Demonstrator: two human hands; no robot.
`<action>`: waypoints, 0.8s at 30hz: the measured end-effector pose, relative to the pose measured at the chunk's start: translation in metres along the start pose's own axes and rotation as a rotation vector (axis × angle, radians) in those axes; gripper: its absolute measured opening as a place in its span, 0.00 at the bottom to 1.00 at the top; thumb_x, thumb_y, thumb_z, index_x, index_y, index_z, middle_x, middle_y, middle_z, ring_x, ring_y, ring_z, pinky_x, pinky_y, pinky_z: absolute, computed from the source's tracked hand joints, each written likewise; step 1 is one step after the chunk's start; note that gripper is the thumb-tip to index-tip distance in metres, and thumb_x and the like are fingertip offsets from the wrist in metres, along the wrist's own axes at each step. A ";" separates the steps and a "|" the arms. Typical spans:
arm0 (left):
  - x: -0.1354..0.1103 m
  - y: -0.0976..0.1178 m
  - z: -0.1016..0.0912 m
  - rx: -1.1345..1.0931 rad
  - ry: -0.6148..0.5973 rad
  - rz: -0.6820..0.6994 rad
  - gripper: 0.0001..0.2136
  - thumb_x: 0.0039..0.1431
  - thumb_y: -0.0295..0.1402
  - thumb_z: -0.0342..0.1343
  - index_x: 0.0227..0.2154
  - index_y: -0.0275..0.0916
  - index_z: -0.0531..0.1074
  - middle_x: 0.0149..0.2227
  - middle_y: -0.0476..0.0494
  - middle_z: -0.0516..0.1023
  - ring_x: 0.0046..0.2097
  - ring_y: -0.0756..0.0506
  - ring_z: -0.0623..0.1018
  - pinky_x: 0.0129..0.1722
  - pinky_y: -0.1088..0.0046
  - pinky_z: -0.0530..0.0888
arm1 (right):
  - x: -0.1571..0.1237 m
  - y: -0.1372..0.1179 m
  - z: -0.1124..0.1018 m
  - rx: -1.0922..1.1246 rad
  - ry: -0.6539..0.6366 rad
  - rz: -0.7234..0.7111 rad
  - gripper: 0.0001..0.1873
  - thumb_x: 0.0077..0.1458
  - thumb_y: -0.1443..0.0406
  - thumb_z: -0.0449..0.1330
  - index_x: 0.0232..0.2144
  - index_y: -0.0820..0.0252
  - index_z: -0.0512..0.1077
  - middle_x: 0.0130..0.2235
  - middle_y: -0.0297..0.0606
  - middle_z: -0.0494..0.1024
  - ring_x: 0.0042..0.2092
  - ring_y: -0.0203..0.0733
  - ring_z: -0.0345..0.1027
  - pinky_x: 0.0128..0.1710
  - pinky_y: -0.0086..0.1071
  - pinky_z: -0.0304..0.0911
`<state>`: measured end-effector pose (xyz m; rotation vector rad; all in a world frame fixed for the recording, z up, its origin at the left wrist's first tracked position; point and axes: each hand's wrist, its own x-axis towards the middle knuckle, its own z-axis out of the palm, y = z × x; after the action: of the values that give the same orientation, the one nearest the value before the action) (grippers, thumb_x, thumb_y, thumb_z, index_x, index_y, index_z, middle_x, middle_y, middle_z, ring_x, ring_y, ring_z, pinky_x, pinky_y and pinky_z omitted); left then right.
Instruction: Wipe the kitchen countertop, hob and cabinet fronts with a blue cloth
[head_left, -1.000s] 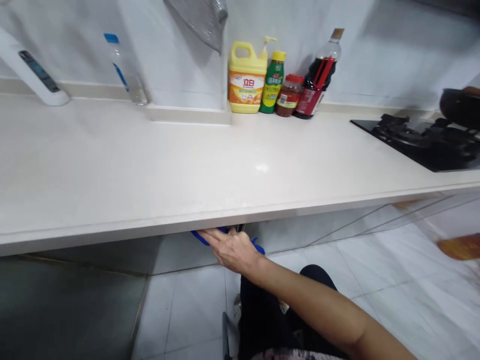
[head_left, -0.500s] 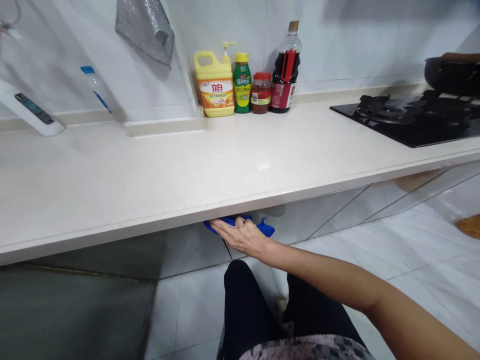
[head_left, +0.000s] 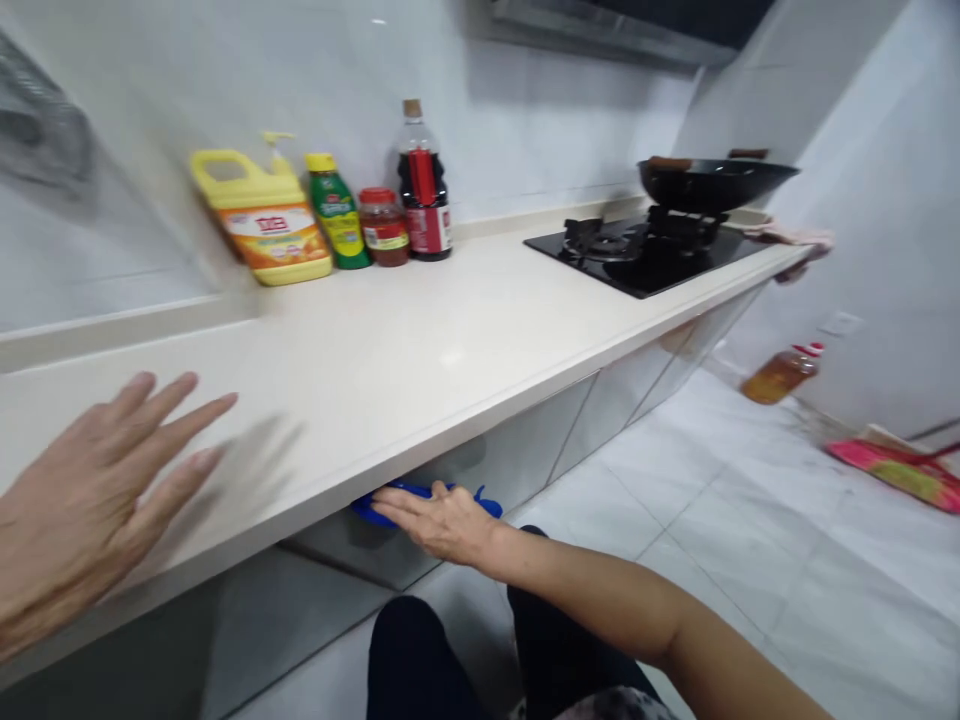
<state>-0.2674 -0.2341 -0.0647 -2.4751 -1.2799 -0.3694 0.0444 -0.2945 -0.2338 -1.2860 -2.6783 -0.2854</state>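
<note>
My right hand point(head_left: 439, 520) reaches under the front edge of the cream countertop point(head_left: 420, 350) and presses a blue cloth point(head_left: 382, 505) flat against the shiny cabinet front point(head_left: 525, 455) below it. Its fingers lie stretched over the cloth. My left hand point(head_left: 97, 490) hovers over the left end of the countertop, fingers spread, holding nothing; it is blurred by motion.
A yellow detergent jug point(head_left: 262, 225), a green bottle point(head_left: 336, 212), a red-lidded jar point(head_left: 382, 227) and a dark sauce bottle point(head_left: 424, 190) stand against the wall. A black wok point(head_left: 709, 182) sits on the gas hob point(head_left: 645, 255). An oil bottle point(head_left: 780, 373) and a pink broom point(head_left: 896, 465) lie on the tiled floor.
The view has swung to the right, bringing the hob and wok into sight. My left hand has come into view over the countertop. My right hand stays on the blue cloth under the edge.
</note>
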 end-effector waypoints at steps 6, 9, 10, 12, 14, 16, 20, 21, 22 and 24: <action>0.099 0.089 0.036 -0.125 -0.330 0.008 0.37 0.64 0.57 0.23 0.70 0.49 0.53 0.72 0.52 0.52 0.74 0.43 0.48 0.73 0.50 0.52 | -0.033 0.055 0.005 -0.007 0.033 0.123 0.35 0.66 0.64 0.50 0.71 0.42 0.48 0.74 0.28 0.48 0.33 0.39 0.67 0.21 0.33 0.66; 0.129 0.119 0.048 -0.160 -0.380 0.060 0.37 0.63 0.58 0.25 0.70 0.50 0.53 0.73 0.52 0.51 0.74 0.42 0.48 0.73 0.50 0.50 | -0.051 0.082 0.008 -0.041 0.027 0.197 0.36 0.65 0.63 0.51 0.72 0.40 0.46 0.74 0.29 0.48 0.35 0.39 0.68 0.21 0.32 0.67; 0.138 0.127 0.051 -0.167 -0.389 0.077 0.37 0.62 0.59 0.25 0.70 0.51 0.53 0.73 0.53 0.50 0.74 0.42 0.48 0.73 0.50 0.50 | -0.056 0.091 0.008 -0.055 0.027 0.220 0.37 0.65 0.63 0.51 0.72 0.40 0.45 0.74 0.28 0.48 0.35 0.39 0.69 0.22 0.33 0.68; 0.153 0.141 0.055 -0.169 -0.425 0.099 0.38 0.61 0.59 0.23 0.70 0.50 0.51 0.73 0.53 0.50 0.74 0.43 0.47 0.73 0.50 0.50 | -0.066 0.107 0.010 -0.072 0.023 0.253 0.36 0.65 0.63 0.50 0.72 0.39 0.45 0.74 0.27 0.47 0.36 0.40 0.69 0.22 0.33 0.68; 0.167 0.152 0.058 -0.165 -0.456 0.105 0.40 0.60 0.60 0.22 0.70 0.50 0.51 0.73 0.54 0.49 0.74 0.43 0.46 0.74 0.51 0.49 | -0.075 0.124 0.011 -0.070 0.015 0.278 0.36 0.64 0.63 0.50 0.71 0.39 0.46 0.74 0.27 0.48 0.36 0.40 0.69 0.23 0.33 0.69; 0.180 0.162 0.062 -0.167 -0.454 0.119 0.39 0.60 0.60 0.23 0.70 0.51 0.51 0.73 0.54 0.49 0.74 0.43 0.46 0.74 0.52 0.48 | -0.083 0.139 0.012 -0.059 0.005 0.301 0.37 0.64 0.63 0.51 0.71 0.39 0.46 0.74 0.29 0.49 0.35 0.39 0.69 0.23 0.32 0.69; 0.203 0.178 0.072 -0.183 -0.422 0.202 0.36 0.63 0.58 0.24 0.70 0.53 0.49 0.73 0.54 0.46 0.74 0.44 0.45 0.74 0.52 0.48 | -0.095 0.164 0.012 -0.058 0.002 0.332 0.38 0.62 0.63 0.52 0.71 0.39 0.47 0.74 0.28 0.51 0.35 0.39 0.69 0.23 0.32 0.67; 0.209 0.183 0.074 -0.187 -0.424 0.213 0.36 0.63 0.58 0.24 0.71 0.52 0.48 0.74 0.54 0.45 0.74 0.44 0.44 0.74 0.52 0.47 | -0.098 0.169 0.012 -0.060 0.004 0.336 0.38 0.62 0.63 0.52 0.71 0.39 0.47 0.73 0.27 0.51 0.35 0.39 0.69 0.22 0.32 0.66; 0.215 0.188 0.076 -0.193 -0.429 0.217 0.36 0.64 0.58 0.23 0.71 0.51 0.48 0.74 0.52 0.44 0.74 0.44 0.44 0.74 0.52 0.47 | -0.100 0.174 0.012 -0.061 0.009 0.341 0.38 0.62 0.63 0.52 0.71 0.39 0.48 0.73 0.26 0.52 0.35 0.39 0.69 0.21 0.32 0.66; 0.227 0.200 0.078 -0.216 -0.429 0.228 0.36 0.64 0.57 0.24 0.71 0.50 0.49 0.74 0.50 0.44 0.74 0.44 0.44 0.74 0.52 0.46 | -0.105 0.182 0.012 -0.053 0.021 0.351 0.37 0.62 0.64 0.52 0.71 0.38 0.49 0.73 0.26 0.53 0.34 0.38 0.69 0.21 0.31 0.65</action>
<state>0.0308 -0.1431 -0.0851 -2.9602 -1.1307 0.0938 0.2515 -0.2589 -0.2499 -1.7227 -2.3830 -0.3210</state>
